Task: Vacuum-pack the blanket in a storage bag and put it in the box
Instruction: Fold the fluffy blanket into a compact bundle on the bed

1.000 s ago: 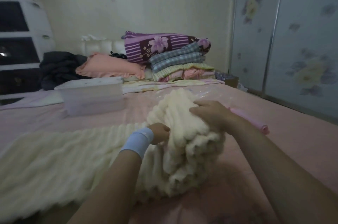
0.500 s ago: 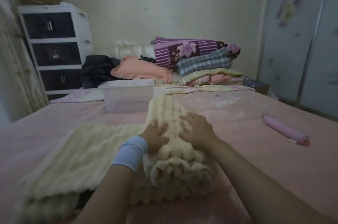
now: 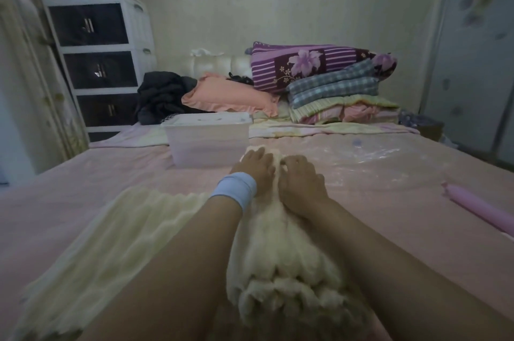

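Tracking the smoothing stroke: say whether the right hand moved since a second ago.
Yes. The right hand slid forward along the blanket, closer to the clear box.

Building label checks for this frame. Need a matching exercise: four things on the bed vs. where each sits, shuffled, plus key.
Things
1. cream blanket
2. clear lidded storage box
3. pink cylinder
4. clear storage bag

Places
A. far right on the bed, cut off by the frame edge
B. flat on the bed, beyond and right of the right hand
C. pressed under the left hand and right hand
D. just beyond the left hand, towards the peach pillow

Pairs: 1-C, 2-D, 3-A, 4-B
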A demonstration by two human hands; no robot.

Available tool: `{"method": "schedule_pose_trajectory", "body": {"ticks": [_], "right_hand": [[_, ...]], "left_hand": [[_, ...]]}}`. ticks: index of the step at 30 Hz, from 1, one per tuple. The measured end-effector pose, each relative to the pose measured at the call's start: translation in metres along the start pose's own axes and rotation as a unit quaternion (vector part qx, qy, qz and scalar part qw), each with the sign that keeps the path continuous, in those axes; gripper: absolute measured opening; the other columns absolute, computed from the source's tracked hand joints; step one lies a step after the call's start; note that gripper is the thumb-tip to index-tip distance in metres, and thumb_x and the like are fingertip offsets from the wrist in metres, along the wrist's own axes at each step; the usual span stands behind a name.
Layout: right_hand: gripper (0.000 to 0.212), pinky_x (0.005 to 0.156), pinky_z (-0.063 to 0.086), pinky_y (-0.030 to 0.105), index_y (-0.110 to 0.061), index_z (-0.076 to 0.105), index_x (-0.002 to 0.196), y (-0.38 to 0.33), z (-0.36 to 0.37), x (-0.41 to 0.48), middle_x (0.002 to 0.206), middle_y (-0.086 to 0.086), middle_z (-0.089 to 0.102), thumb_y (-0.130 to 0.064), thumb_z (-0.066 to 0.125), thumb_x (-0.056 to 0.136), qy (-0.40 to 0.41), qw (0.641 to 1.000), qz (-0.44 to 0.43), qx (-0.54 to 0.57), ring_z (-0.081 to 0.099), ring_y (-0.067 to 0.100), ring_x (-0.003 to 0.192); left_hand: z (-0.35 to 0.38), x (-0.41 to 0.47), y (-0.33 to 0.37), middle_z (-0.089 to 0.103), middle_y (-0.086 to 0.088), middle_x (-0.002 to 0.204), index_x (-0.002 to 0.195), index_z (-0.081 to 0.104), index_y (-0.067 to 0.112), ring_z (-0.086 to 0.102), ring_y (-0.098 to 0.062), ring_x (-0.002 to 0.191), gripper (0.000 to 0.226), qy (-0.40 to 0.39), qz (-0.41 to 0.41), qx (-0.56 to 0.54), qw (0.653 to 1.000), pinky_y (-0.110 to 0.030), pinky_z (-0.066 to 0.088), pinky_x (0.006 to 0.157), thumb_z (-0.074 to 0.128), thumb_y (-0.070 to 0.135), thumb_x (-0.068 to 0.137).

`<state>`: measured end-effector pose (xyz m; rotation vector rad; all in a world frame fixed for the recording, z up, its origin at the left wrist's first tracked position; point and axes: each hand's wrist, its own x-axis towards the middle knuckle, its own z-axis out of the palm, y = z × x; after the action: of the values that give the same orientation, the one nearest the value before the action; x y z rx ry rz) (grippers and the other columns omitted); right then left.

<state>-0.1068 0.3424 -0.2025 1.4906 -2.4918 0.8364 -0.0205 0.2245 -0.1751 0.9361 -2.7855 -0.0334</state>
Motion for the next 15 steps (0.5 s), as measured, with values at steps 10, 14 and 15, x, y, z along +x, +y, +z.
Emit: {"method": "schedule_pose_trajectory", "body": {"ticks": [10, 14, 15], "right_hand": [[0.072, 0.111, 0.004, 0.076, -0.059, -0.007, 0.151, 0.039, 0.090, 0.032, 0.162, -0.015, -0.029, -0.083, 0.023, 0.089, -0.252, 0.964, 0.064, -0.052, -0.023, 0.024, 0.152], [0.074, 0.112, 0.006, 0.074, -0.058, -0.004, 0.152, 0.041, 0.091, 0.037, 0.166, -0.013, -0.018, -0.084, 0.024, 0.088, -0.277, 0.957, 0.073, -0.051, -0.016, 0.025, 0.153], [0.075, 0.112, 0.006, 0.074, -0.059, -0.004, 0.151, 0.041, 0.090, 0.036, 0.166, -0.013, -0.018, -0.085, 0.024, 0.087, -0.276, 0.957, 0.074, -0.054, -0.016, 0.025, 0.153]], "left_hand": [[0.102, 0.022, -0.052, -0.009, 0.000, 0.162, 0.154, -0.007, 0.027, -0.002, -0.023, 0.149, 0.061, -0.165, -0.131, -0.064, 0.975, -0.048, 0.008, 0.120, 0.017, 0.049, 0.102], [0.101, 0.022, -0.051, -0.006, 0.001, 0.162, 0.154, -0.004, 0.026, 0.000, -0.022, 0.149, 0.063, -0.172, -0.139, -0.050, 0.974, -0.048, 0.007, 0.119, 0.020, 0.050, 0.101], [0.098, 0.018, -0.047, -0.005, 0.001, 0.162, 0.154, -0.002, 0.026, 0.000, -0.021, 0.149, 0.062, -0.167, -0.137, -0.040, 0.976, -0.049, 0.007, 0.119, 0.022, 0.049, 0.101]]}}
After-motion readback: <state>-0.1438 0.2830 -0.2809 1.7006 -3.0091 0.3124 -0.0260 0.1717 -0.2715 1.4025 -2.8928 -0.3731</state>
